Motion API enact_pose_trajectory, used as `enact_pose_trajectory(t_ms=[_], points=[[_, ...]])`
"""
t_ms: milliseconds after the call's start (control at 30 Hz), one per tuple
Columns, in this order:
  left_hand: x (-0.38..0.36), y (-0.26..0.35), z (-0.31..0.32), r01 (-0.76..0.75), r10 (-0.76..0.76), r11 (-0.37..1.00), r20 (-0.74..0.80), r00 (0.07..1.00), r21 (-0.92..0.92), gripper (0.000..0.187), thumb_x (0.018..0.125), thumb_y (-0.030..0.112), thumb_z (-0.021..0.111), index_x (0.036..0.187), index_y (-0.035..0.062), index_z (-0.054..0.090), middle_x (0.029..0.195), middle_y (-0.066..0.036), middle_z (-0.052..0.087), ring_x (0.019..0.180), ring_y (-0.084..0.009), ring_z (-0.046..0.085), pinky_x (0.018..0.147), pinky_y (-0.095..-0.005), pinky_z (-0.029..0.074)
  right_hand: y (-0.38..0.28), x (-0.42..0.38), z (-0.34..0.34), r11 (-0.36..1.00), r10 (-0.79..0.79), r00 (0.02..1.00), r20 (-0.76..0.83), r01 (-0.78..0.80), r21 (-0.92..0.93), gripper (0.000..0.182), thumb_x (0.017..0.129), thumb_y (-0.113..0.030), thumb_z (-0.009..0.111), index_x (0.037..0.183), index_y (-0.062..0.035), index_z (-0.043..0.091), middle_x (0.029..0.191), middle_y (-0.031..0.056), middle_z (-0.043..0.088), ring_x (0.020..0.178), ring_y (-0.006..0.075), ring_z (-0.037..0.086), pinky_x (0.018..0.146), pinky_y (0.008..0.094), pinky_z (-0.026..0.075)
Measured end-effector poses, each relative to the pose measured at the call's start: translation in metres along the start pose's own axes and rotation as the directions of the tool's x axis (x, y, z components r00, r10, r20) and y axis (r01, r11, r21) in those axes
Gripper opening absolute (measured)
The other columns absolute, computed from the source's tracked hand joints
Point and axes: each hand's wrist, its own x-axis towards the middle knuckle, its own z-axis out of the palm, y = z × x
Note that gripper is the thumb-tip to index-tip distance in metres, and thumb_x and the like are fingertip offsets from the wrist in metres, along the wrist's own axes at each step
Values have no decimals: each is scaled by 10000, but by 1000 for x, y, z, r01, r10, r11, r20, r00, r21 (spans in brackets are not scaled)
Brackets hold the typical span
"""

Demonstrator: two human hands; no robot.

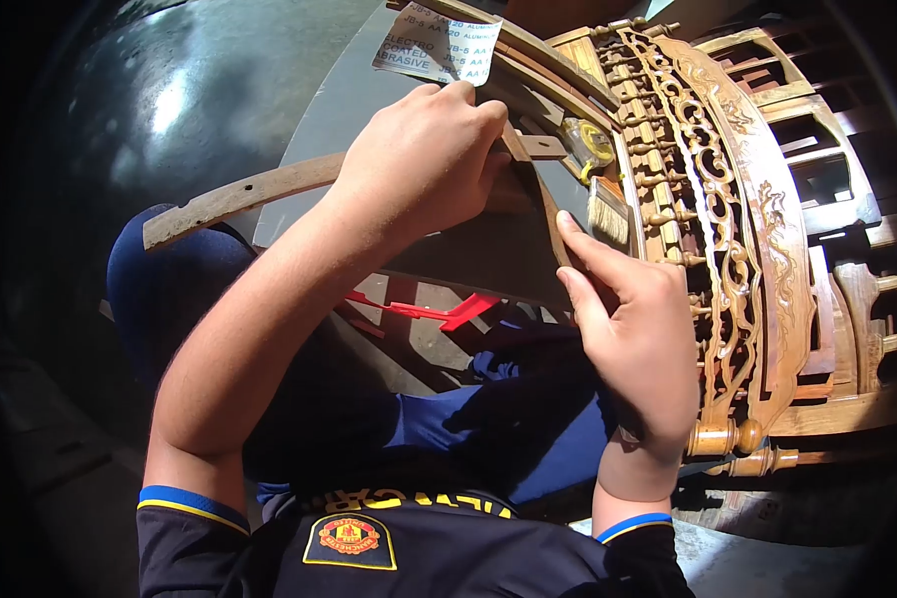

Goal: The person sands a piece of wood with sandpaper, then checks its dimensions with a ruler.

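My left hand [424, 154] is closed in a fist at the upper end of a thin brown wooden strip [543, 194]. What else its fingers hold is hidden. The strip slants down to my right hand [638, 319], whose thumb and index finger pinch its edge. A curved wooden slat [254, 194] with small holes passes behind my left hand and reappears on the far side. Just above my left knuckles is a sheet of sandpaper [437, 45], printed back showing. Beneath these lies a grey board [344, 110].
A yellow tape measure [588, 145] and a paintbrush [608, 211] lie along the board's right side. Carved wooden furniture [767, 249] with turned spindles stands close on the right. Below the board, a red plastic piece [429, 314] shows above my lap.
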Motion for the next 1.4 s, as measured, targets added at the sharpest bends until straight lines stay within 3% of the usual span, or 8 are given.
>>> enact_pose_trajectory(t_ms=[67,167,300,533,833,1133,1267,1400], points=[[0,-1,2,-37,37,999,10,999,-29,174,904,172,785,1001,38,730,950,-152,686,986,-373,703,877,-475,577,0,6,6,1000,5,999,-32,-5,17,406,915,49,726,1318,5,748,819,256,743,526,186,622,573,327,504],[1,2,-4,-62,63,997,29,998,-36,170,908,133,772,1034,25,735,990,-167,698,992,-393,699,875,-480,562,11,36,30,995,-91,990,-104,95,26,346,931,-8,674,1267,35,745,800,281,693,721,424,718,695,496,555],[0,2,-6,-70,70,998,65,995,-7,185,910,104,776,1069,18,736,1036,-160,716,965,-385,709,845,-464,562,21,45,38,986,-146,972,-186,159,57,332,914,-2,665,1227,51,761,843,270,743,836,423,762,806,473,619],[-1,5,-3,-42,40,998,57,998,37,174,921,121,788,1058,27,734,1042,-141,732,939,-362,728,818,-452,571,4,-10,13,997,-71,995,-77,67,-46,389,929,4,702,1316,3,741,818,247,706,640,384,659,638,445,517],[-8,5,7,-102,115,949,-26,993,297,233,1010,237,708,1183,87,667,1103,-143,685,1098,-334,708,850,-453,616,11,-34,-14,991,56,994,92,-66,118,819,909,91,629,1673,-85,392,1015,249,719,915,463,691,865,453,542],[1,7,-11,-99,73,987,201,977,125,313,1017,243,739,1210,30,617,1203,-177,658,1119,-408,689,916,-476,573,36,-70,-3,984,45,992,116,-64,166,746,935,91,565,1652,-27,396,976,277,682,793,472,679,742,506,553],[2,3,-40,-175,124,978,362,924,111,549,972,308,811,1421,76,599,1365,-144,611,1191,-413,672,953,-506,569,35,-53,-15,994,34,980,198,-53,92,743,929,141,554,1638,-61,463,1010,258,698,789,439,678,728,462,556],[-2,-5,-52,-98,3,982,510,860,161,925,865,212,894,1673,235,446,1246,-108,604,911,-317,656,829,-452,582,43,-26,-8,1000,-10,969,247,3,28,808,876,158,598,1636,-90,484,881,199,666,673,366,648,640,452,534]])
